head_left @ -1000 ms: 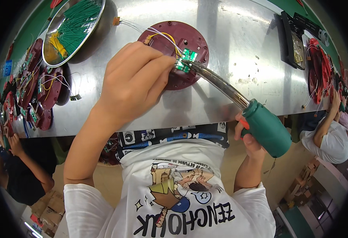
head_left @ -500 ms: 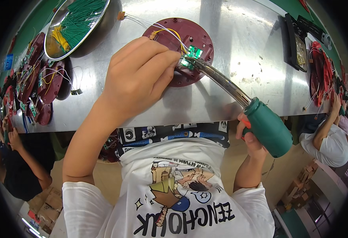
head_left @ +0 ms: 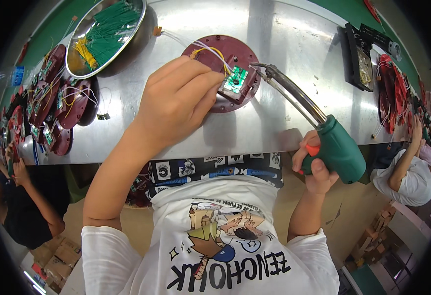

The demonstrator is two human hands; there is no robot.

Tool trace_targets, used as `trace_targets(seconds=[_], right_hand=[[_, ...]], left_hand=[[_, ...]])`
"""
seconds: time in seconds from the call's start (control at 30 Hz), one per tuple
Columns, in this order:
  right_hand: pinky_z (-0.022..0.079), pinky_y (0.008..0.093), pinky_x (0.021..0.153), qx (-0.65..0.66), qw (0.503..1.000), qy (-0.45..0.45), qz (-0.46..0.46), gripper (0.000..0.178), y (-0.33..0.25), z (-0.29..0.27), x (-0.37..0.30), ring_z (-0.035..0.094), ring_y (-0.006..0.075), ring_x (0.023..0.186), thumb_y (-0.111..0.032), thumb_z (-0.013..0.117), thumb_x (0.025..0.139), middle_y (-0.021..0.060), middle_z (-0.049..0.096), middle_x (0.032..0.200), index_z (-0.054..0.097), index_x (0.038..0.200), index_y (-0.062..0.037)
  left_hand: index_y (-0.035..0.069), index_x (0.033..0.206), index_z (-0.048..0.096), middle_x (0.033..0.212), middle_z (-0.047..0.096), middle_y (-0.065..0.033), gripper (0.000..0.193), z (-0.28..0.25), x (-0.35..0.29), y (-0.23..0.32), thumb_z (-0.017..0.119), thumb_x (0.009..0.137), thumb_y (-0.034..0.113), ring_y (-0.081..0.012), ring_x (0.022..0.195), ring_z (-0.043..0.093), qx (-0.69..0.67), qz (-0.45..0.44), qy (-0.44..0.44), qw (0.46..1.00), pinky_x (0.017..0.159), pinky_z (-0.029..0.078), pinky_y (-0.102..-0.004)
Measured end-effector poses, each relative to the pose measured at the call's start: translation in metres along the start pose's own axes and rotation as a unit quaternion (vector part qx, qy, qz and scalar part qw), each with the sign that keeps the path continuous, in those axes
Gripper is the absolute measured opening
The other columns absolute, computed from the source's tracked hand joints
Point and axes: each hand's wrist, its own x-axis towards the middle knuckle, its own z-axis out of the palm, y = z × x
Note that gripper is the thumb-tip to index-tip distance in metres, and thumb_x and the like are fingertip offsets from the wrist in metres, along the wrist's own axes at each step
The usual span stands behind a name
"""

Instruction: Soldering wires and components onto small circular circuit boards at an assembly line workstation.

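A round maroon plastic housing [head_left: 208,43] lies on the metal bench, with a small green circuit board [head_left: 235,80] set in it. Yellow and white wires [head_left: 206,49] run to the board. My left hand [head_left: 178,101] is closed in a pinch at the board's left edge; whatever is between its fingertips is hidden. Wrapped round the handle of a green soldering gun [head_left: 341,150], my right hand [head_left: 314,162] has its fingers by the red trigger. The gun's long metal tip hangs over the right rim of the housing, apart from the board.
A metal bowl [head_left: 142,24] of green and yellow wires stands at the back left. Several maroon housings with boards [head_left: 70,105] pile up at the left. A black tray [head_left: 355,61] sits back right, near red parts [head_left: 390,93]. Other people [head_left: 404,172] work at both sides.
The soldering gun's tip has lifted off the board and moved right. My left hand stays pinched by the board. The whole view has shifted slightly.
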Motion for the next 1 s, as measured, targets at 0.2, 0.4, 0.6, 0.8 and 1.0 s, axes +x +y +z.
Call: trace_targets(seconds=[0.2, 0.4, 0.6, 0.8, 1.0], right_hand=[[0.042, 0.0294, 0.038, 0.028, 0.997, 0.057, -0.055, 0.045, -0.004, -0.008, 0.012, 0.054, 0.0183, 0.044, -0.027, 0.062, 0.091, 0.0237, 0.054, 0.099, 0.049, 0.113, 0.0104], [0.039, 0.0295, 0.038, 0.046, 0.984, 0.15, -0.09, 0.04, -0.006, -0.027, 0.036, 0.05, 0.0158, 0.046, -0.026, 0.056, 0.095, 0.0189, 0.054, 0.096, 0.048, 0.114, 0.0088], [0.037, 0.0264, 0.039, 0.073, 0.956, 0.262, -0.109, 0.04, 0.0, -0.035, 0.038, 0.043, 0.0116, 0.044, -0.027, 0.046, 0.099, 0.0104, 0.052, 0.066, 0.049, 0.114, 0.0103], [0.036, 0.0264, 0.045, 0.112, 0.919, 0.362, -0.112, 0.035, -0.003, -0.027, 0.04, 0.043, 0.0111, 0.05, -0.029, 0.038, 0.103, 0.005, 0.048, 0.063, 0.048, 0.116, 0.0017], [0.039, 0.028, 0.041, 0.095, 0.915, 0.36, -0.157, 0.03, 0.005, -0.019, 0.039, 0.044, 0.0123, 0.047, -0.025, 0.042, 0.1, 0.0108, 0.052, 0.081, 0.047, 0.111, 0.0023]], left_hand=[[0.003, 0.088, 0.068, 0.081, 0.063, -0.007, 0.018, -0.002, 0.0, -0.002, 0.073, 0.071, -0.001, -0.0248, 0.07, 0.06, 0.014, -0.002, -0.014, 1.0, 0.062, 0.048, -0.0342], [0.009, 0.106, 0.07, 0.116, 0.063, -0.0112, 0.044, -0.019, 0.011, 0.006, 0.081, 0.063, 0.014, -0.0315, 0.104, 0.057, 0.077, -0.039, 0.027, 0.996, 0.091, 0.041, -0.0421], [0.008, 0.115, 0.066, 0.117, 0.065, -0.0124, 0.057, -0.013, 0.056, -0.015, 0.078, 0.062, 0.026, -0.0363, 0.117, 0.055, -0.034, 0.008, -0.247, 0.968, 0.101, 0.039, -0.0469], [0.007, 0.111, 0.068, 0.106, 0.068, -0.0161, 0.05, 0.055, 0.161, -0.113, 0.073, 0.079, 0.045, -0.0361, 0.107, 0.061, 0.141, 0.063, -0.026, 0.988, 0.093, 0.047, -0.0439], [0.004, 0.11, 0.07, 0.116, 0.066, -0.0199, 0.057, 0.047, 0.217, -0.236, 0.069, 0.081, 0.053, -0.0375, 0.115, 0.061, 0.307, -0.389, -0.064, 0.866, 0.092, 0.052, -0.0464]])
